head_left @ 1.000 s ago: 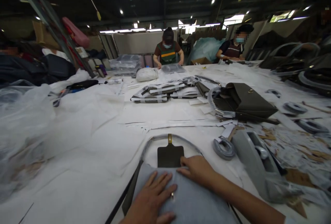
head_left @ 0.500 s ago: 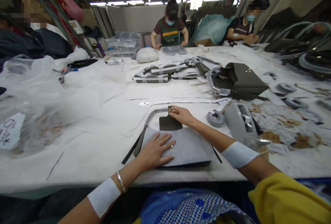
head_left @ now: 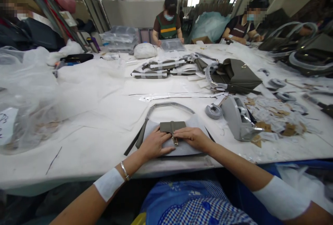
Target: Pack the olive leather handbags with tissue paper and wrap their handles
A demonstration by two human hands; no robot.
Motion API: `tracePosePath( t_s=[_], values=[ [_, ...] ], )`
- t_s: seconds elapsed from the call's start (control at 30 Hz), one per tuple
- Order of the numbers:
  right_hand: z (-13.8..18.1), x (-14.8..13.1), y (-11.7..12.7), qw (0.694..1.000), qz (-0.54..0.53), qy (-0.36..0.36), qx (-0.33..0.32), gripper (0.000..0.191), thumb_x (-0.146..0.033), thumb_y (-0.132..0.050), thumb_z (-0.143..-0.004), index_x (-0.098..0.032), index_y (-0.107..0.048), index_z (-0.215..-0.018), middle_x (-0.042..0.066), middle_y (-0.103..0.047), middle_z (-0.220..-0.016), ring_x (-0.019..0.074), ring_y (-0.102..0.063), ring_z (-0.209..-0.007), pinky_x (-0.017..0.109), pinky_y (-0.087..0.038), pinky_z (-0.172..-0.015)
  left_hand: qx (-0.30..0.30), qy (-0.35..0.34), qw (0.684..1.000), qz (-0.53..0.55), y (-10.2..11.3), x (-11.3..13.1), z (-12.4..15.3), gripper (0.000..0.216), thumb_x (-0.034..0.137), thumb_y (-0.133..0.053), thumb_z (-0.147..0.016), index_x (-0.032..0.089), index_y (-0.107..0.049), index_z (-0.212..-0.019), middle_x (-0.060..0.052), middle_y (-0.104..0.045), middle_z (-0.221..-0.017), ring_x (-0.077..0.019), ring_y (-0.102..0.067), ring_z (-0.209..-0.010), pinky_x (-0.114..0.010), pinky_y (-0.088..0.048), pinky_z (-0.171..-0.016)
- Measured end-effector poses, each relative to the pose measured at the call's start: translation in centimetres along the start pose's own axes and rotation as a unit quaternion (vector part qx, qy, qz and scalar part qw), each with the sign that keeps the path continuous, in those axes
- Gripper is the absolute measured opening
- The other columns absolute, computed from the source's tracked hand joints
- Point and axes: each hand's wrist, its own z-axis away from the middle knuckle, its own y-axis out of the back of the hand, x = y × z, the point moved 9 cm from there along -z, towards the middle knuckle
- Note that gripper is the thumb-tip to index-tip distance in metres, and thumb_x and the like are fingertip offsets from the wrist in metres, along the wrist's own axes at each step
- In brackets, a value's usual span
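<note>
A grey-green handbag [head_left: 148,128] lies in front of me, its front covered by a pale protective sheet [head_left: 170,149] and its handle arching away from me. Its short flap [head_left: 166,126] is folded down over the front, with a metal clasp [head_left: 175,140] at the end of its strap. My left hand [head_left: 155,144] rests on the sheet, fingers and thumb apart, fingertips beside the clasp. From the other side, my right hand [head_left: 194,137] has its fingers together at the flap's strap, just above the clasp; its thumb is hidden.
Beyond lie a stack of wrapped straps or bag parts [head_left: 161,68] and another dark handbag [head_left: 236,74]. On the right stand a grey tape dispenser [head_left: 235,119], a tape roll [head_left: 213,111] and scattered paper scraps [head_left: 275,114]. Clear plastic bags [head_left: 31,93] fill the left. Co-workers sit across the table.
My right hand has brought the flap with its clasp from beyond the bag down toward me over the front. My left hand stays on the sheet. The handle now shows fully.
</note>
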Motion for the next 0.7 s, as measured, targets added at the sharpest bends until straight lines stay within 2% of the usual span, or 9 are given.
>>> tracePosePath(
  t_s=[0.13,0.23,0.37,0.43,0.57,0.7],
  values=[
    [0.5,-0.1,-0.7,1.000,-0.001,0.013,-0.001,0.035,-0.011,-0.050,-0.094,-0.024,-0.070,-0.119,0.006,-0.069,-0.124,0.0168,-0.066,-0.114,0.034,-0.052,-0.103,0.082,-0.011,0.996,-0.038,0.9,0.3,1.3,0.046,0.052,-0.059,-0.092,0.017,-0.058,-0.121,-0.010,-0.071,-0.111,-0.0241,-0.066,-0.105,-0.045,-0.045,-0.107],
    [0.8,-0.4,-1.0,0.999,0.009,0.032,0.013,0.036,-0.011,-0.047,-0.095,-0.021,-0.069,-0.122,0.007,-0.069,-0.126,0.0164,-0.065,-0.116,0.033,-0.052,-0.103,0.139,-0.055,0.987,-0.065,1.7,1.3,2.5,0.038,0.040,-0.063,-0.093,0.017,-0.057,-0.124,-0.008,-0.071,-0.113,-0.0208,-0.067,-0.104,-0.035,-0.054,-0.095],
    [1.1,-0.4,-2.0,0.998,0.028,0.049,0.005,0.038,-0.011,-0.044,-0.096,-0.019,-0.066,-0.126,0.008,-0.066,-0.130,0.0163,-0.061,-0.122,0.033,-0.049,-0.106,0.091,-0.169,0.981,-0.043,1.0,3.2,3.3,0.039,0.014,-0.052,-0.097,0.019,-0.049,-0.136,-0.006,-0.066,-0.128,-0.0160,-0.058,-0.122,-0.031,-0.050,-0.105],
    [1.0,-0.1,-2.6,0.998,0.039,0.045,-0.015,0.039,-0.011,-0.043,-0.097,-0.020,-0.064,-0.129,0.008,-0.064,-0.133,0.0166,-0.059,-0.125,0.035,-0.047,-0.108,0.060,-0.194,0.979,-0.024,0.5,3.5,3.4,0.040,0.008,-0.045,-0.098,0.016,-0.047,-0.137,-0.008,-0.064,-0.131,-0.0165,-0.055,-0.127,-0.033,-0.048,-0.107],
    [0.5,0.2,-3.1,0.996,0.066,0.023,-0.049,0.038,-0.012,-0.044,-0.097,-0.020,-0.065,-0.128,0.008,-0.064,-0.133,0.0173,-0.059,-0.123,0.035,-0.047,-0.107,0.030,-0.134,0.990,0.027,-0.1,2.5,2.9,0.035,0.013,-0.043,-0.099,0.019,-0.054,-0.132,-0.007,-0.068,-0.125,-0.0163,-0.063,-0.116,-0.032,-0.054,-0.101],
    [-1.2,-1.1,-2.6,0.987,0.129,0.039,-0.090,0.029,-0.016,-0.050,-0.096,-0.021,-0.072,-0.114,0.007,-0.070,-0.121,0.0200,-0.063,-0.112,0.033,-0.049,-0.098,0.013,-0.095,0.994,0.061,-0.1,2.3,2.4,0.034,0.016,-0.047,-0.096,0.021,-0.058,-0.128,-0.006,-0.070,-0.121,-0.0167,-0.067,-0.110,-0.029,-0.056,-0.096]
  ],
)
